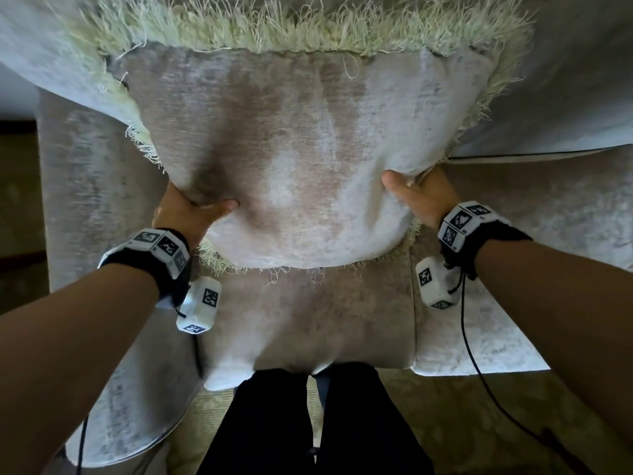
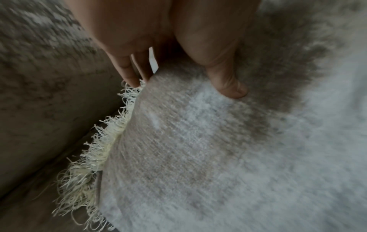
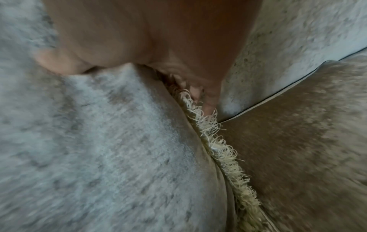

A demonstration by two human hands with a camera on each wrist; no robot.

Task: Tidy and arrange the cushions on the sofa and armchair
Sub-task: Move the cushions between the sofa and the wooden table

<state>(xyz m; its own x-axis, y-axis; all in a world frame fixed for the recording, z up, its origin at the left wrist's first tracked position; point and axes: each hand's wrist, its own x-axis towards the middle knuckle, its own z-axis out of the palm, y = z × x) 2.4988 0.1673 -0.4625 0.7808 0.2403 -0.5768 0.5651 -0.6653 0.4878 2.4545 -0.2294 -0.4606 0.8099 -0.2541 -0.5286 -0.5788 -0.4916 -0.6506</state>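
Around: sofa armrest [image 1: 82,207] just left of the cushion; back cushion [image 1: 565,80] behind and to the right, touching the fringe; second seat cushion [image 1: 496,323] to the right, parted from the near one by a seam.
In the way: armrest close against the left fringe [image 2: 95,150]; back cushion and piped seat edge [image 3: 278,94] pressing on the right fringe [image 3: 222,149].
Cushion: grey velvet cushion [image 1: 301,159] with cream fringe all round, held upright over the seat cushion [image 1: 308,320], top edge against the sofa back.
Left hand: left hand [image 1: 185,214] gripping the lower left corner, thumb [image 2: 228,81] pressed into the front face, fingers [image 2: 127,69] curled behind the fringed edge.
Right hand: right hand [image 1: 421,197] gripping the lower right edge, thumb [image 3: 59,62] dug into the front, other fingers tucked behind among the fringe, mostly hidden.
Wrists: black straps with white marker blocks [image 1: 157,248] on both, thin black cables [image 1: 479,365] hanging down.
Surface: pale grey velvet upholstery, mottled light and dark.
Room: patterned olive-beige carpet [image 1: 462,423] below; dark trouser legs [image 1: 308,423] at the seat front; dark wood [image 1: 17,132] at far left.
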